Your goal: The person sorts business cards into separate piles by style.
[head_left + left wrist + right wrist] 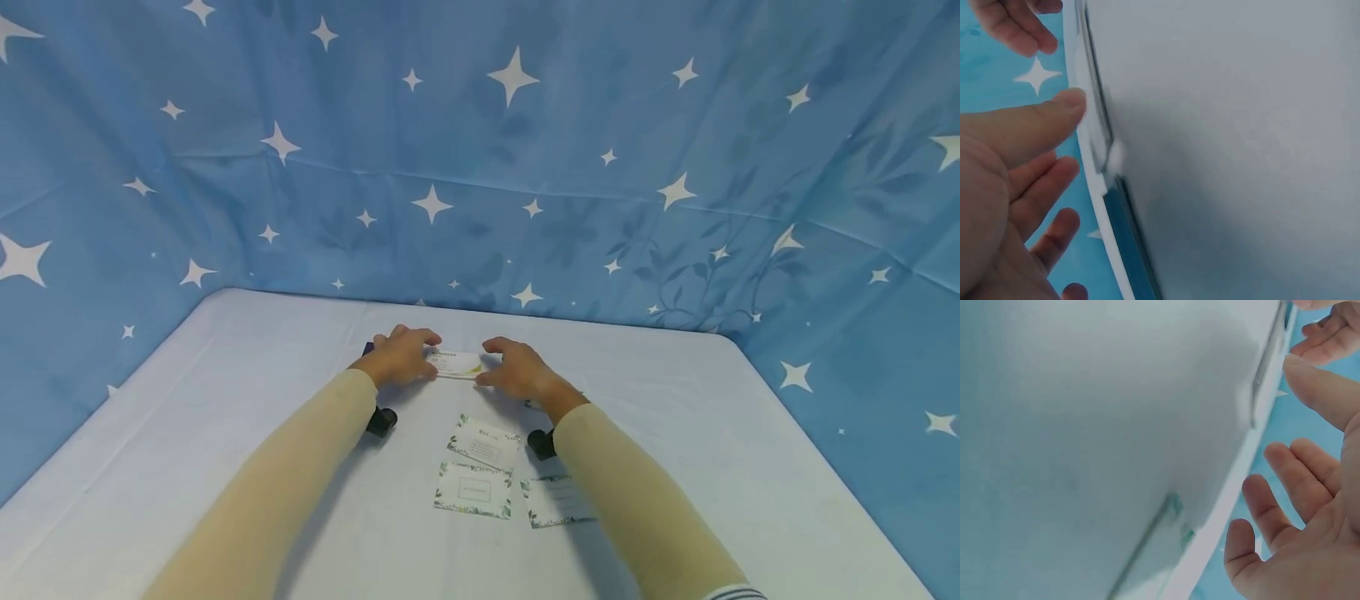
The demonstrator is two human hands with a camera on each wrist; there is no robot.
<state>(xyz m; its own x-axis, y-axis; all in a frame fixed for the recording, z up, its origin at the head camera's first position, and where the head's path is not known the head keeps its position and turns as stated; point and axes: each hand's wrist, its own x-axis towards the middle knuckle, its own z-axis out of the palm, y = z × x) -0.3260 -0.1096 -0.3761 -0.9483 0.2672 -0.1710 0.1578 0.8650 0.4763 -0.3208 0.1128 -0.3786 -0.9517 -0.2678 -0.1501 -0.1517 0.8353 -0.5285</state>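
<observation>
A white business card [459,364] with a yellow-green mark lies on the white table [225,392], far from me, between my two hands. My left hand [418,357] flanks its left end; in the left wrist view its thumb [1063,109] touches the card's edge [1090,128] while the other fingers stay loosely spread. My right hand [492,365] flanks the right end with relaxed fingers [1285,481], and its thumb [1313,384] lies close beside the card [1264,365]. A dark blue object [368,348] peeks out behind the left hand.
Three more leaf-bordered cards lie nearer to me: one [484,442] tilted, one [474,490] below it, one [558,501] partly under my right sleeve. A blue star-printed cloth [525,183] walls the table on the back and both sides.
</observation>
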